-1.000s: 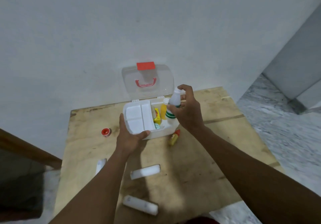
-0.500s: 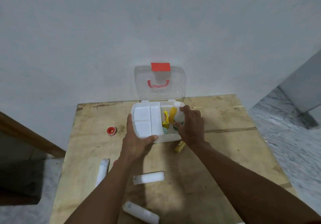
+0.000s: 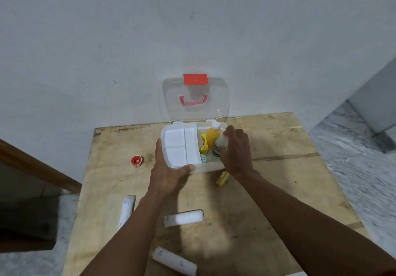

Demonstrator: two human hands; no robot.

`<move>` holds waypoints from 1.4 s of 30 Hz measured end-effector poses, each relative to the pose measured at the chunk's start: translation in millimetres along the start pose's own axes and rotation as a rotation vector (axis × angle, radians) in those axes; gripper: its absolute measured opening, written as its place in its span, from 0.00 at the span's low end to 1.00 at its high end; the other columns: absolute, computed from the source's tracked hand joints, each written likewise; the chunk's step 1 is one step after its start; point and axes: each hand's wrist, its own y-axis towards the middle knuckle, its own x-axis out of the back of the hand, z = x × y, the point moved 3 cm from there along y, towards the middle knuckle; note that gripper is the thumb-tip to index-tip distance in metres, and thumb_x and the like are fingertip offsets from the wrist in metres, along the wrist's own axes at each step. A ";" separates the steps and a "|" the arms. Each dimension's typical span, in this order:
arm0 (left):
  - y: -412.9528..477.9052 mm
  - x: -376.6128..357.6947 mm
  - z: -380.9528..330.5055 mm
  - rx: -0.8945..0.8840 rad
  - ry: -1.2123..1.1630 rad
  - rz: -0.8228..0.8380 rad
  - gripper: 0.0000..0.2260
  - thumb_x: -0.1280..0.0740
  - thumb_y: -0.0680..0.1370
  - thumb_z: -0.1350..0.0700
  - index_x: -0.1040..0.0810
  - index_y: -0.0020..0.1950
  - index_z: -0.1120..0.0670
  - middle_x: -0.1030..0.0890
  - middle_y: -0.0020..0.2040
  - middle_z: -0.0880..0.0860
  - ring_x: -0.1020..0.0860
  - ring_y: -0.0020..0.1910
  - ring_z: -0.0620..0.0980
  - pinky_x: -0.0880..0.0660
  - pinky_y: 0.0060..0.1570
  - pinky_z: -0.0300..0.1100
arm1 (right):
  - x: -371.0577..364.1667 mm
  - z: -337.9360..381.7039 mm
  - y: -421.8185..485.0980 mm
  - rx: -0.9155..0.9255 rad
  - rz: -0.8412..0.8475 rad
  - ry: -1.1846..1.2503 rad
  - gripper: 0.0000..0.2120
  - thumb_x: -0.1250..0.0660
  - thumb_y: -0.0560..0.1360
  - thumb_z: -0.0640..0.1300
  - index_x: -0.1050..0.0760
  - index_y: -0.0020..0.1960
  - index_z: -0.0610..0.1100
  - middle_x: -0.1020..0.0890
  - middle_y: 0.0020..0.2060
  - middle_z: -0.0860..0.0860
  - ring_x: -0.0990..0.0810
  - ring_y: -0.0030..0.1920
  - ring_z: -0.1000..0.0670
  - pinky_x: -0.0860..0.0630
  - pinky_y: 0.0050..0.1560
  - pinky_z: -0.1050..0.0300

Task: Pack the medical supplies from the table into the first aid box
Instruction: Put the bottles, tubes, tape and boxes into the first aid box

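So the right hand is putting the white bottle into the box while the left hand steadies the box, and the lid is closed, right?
Not quite: the lid is open, standing up against the wall, as the head view shows. The rest holds: the right hand is on the white bottle inside the box, and the left hand grips the box's front left corner.

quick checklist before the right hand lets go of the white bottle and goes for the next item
1. Lid open, leaning back: ok.
2. Left hand steadying the first aid box: ok.
3. White bottle inside the box beside the orange bottle: ok.
4. Bottle resting on the box floor: cannot tell, right hand covers it.
5. Yellow tube nearby on the table, unpacked: ok to grab next.
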 end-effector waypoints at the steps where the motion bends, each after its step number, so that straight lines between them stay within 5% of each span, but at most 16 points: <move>1: 0.1 0.2 0.4 0.001 -0.001 0.001 0.45 0.20 0.62 0.47 0.41 0.73 0.44 0.25 0.61 0.41 0.24 0.60 0.47 0.21 0.55 0.53 | 0.8 0.3 -0.9 0.000 -0.002 0.002 0.22 0.26 0.65 0.33 0.28 0.57 0.41 0.23 0.49 0.41 0.26 0.48 0.40 0.23 0.46 0.45; 9: 2.4 -0.6 -1.8 -0.011 -0.004 0.014 0.45 0.20 0.62 0.49 0.42 0.72 0.45 0.26 0.59 0.36 0.25 0.59 0.40 0.21 0.56 0.52 | 8.3 5.1 -5.9 -0.033 0.021 0.023 0.21 0.26 0.68 0.36 0.29 0.58 0.44 0.23 0.52 0.43 0.26 0.52 0.41 0.23 0.49 0.45; 18: -0.8 -3.7 -10.1 -0.092 0.016 0.019 0.43 0.19 0.64 0.49 0.41 0.71 0.48 0.27 0.56 0.35 0.25 0.56 0.36 0.26 0.44 0.31 | 20.4 8.5 -16.2 -0.059 0.028 0.040 0.21 0.28 0.70 0.41 0.28 0.61 0.42 0.24 0.52 0.41 0.26 0.53 0.40 0.24 0.53 0.44; 29: 2.5 -5.4 -2.2 -0.069 0.037 0.012 0.44 0.19 0.66 0.57 0.44 0.73 0.51 0.29 0.59 0.42 0.28 0.59 0.45 0.28 0.54 0.43 | 12.7 -15.2 -74.5 -0.530 0.002 0.234 0.12 0.33 0.75 0.42 0.27 0.58 0.41 0.20 0.52 0.42 0.22 0.54 0.39 0.28 0.52 0.50; 38: -2.5 -5.1 1.0 0.003 -0.021 -0.017 0.50 0.19 0.66 0.52 0.48 0.78 0.48 0.32 0.69 0.45 0.31 0.66 0.47 0.29 0.65 0.48 | -14.3 -29.5 -63.3 -0.687 0.324 0.274 0.22 0.33 0.75 0.48 0.33 0.65 0.39 0.24 0.60 0.40 0.24 0.60 0.39 0.35 0.49 0.56; 42: -3.3 -5.8 -0.5 0.006 -0.032 -0.030 0.47 0.19 0.66 0.53 0.44 0.77 0.48 0.30 0.67 0.43 0.29 0.62 0.41 0.27 0.59 0.40 | -23.8 -36.4 -54.5 -0.666 0.371 0.236 0.19 0.31 0.73 0.49 0.29 0.58 0.39 0.21 0.56 0.41 0.23 0.58 0.40 0.28 0.53 0.52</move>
